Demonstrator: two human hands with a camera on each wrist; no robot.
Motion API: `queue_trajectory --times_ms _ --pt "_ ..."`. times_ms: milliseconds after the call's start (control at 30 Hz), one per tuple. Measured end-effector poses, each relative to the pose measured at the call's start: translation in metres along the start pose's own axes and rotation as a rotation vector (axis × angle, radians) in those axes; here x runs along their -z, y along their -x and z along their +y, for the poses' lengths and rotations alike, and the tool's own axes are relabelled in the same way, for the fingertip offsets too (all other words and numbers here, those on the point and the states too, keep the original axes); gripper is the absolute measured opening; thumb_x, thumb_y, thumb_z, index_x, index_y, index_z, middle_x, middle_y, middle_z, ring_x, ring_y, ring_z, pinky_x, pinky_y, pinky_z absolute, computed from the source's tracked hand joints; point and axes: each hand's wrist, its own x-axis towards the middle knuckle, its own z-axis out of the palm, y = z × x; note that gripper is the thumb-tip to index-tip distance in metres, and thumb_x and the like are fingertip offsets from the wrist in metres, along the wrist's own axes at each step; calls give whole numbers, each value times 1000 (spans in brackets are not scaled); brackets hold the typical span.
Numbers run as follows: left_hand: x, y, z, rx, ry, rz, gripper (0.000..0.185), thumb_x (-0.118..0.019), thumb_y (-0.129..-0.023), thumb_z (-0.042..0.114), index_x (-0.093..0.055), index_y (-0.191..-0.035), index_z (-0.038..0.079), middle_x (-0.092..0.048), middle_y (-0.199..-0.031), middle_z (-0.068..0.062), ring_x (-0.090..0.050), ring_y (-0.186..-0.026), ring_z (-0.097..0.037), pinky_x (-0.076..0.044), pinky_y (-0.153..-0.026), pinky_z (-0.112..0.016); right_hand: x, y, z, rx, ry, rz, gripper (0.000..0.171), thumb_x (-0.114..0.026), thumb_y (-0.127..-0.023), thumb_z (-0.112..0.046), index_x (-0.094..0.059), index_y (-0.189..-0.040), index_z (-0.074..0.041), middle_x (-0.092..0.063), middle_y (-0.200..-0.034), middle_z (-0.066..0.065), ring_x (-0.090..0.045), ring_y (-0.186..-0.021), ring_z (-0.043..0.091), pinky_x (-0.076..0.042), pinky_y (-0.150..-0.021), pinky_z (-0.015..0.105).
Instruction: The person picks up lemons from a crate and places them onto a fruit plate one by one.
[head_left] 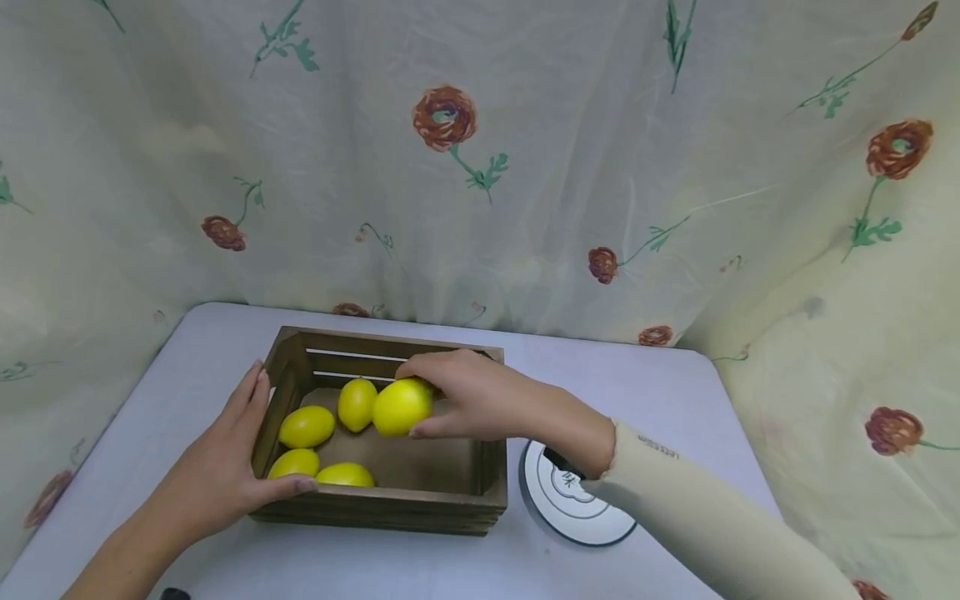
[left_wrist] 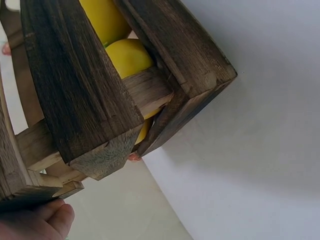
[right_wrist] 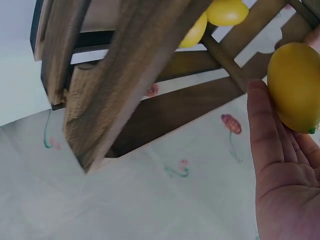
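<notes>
A dark wooden slatted crate (head_left: 390,497) stands on the table with several yellow lemons (head_left: 307,427) gathered in its left half. My right hand (head_left: 472,396) reaches in over the crate and grips one lemon (head_left: 402,407) between thumb and fingers; the right wrist view shows this lemon (right_wrist: 295,87) against the fingers. At the crate's left end is my left hand (head_left: 232,462), its thumb along the front rim and its fingers spread along the left side. In the left wrist view, lemons (left_wrist: 129,57) show between the slats, and part of the left hand (left_wrist: 42,222) touches the crate.
A round white plate-like disc (head_left: 577,504) with a dark rim and a printed design lies right of the crate, partly under the right forearm. The table (head_left: 600,383) has a white cover. A floral curtain (head_left: 540,167) hangs behind and at the sides.
</notes>
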Motion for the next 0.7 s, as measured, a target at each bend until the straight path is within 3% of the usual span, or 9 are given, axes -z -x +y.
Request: queue_trajectory --times_ms 167,367,567,700 --pt "0 0 0 -8 6 8 138 -79 -80 70 1 -165 -4 9 -173 -22 -29 -146 -59 -36 -108 -73 2 16 4 5 -33 69 53 -86 -90 -27 -64 -134 -9 -70 -124 -3 -64 -105 10 -52 -97 28" --pt "0 -1 -1 -12 15 8 137 -79 -81 69 0 -165 -5 8 -173 -22 -28 -146 -59 -35 -108 -74 -1 36 5 -54 -59 120 54 -85 -90 -33 -63 -136 -16 -68 -124 -8 -61 -104 8 -50 -98 35" --pt "-1 -1 -1 -21 9 18 136 -80 -81 68 -1 -164 -6 6 -173 -23 -30 -146 -59 -36 -108 -73 -2 60 2 -84 -136 197 56 -86 -90 -32 -61 -138 -17 -68 -124 -9 -62 -100 8 -56 -92 34" --pt "-1 1 -3 -18 6 16 136 -79 -81 68 -2 -164 -6 8 -173 -21 -31 -145 -58 -38 -107 -73 -3 76 1 -88 -193 244 59 -86 -90 -29 -60 -140 -15 -68 -128 -8 -65 -106 9 -58 -96 36"
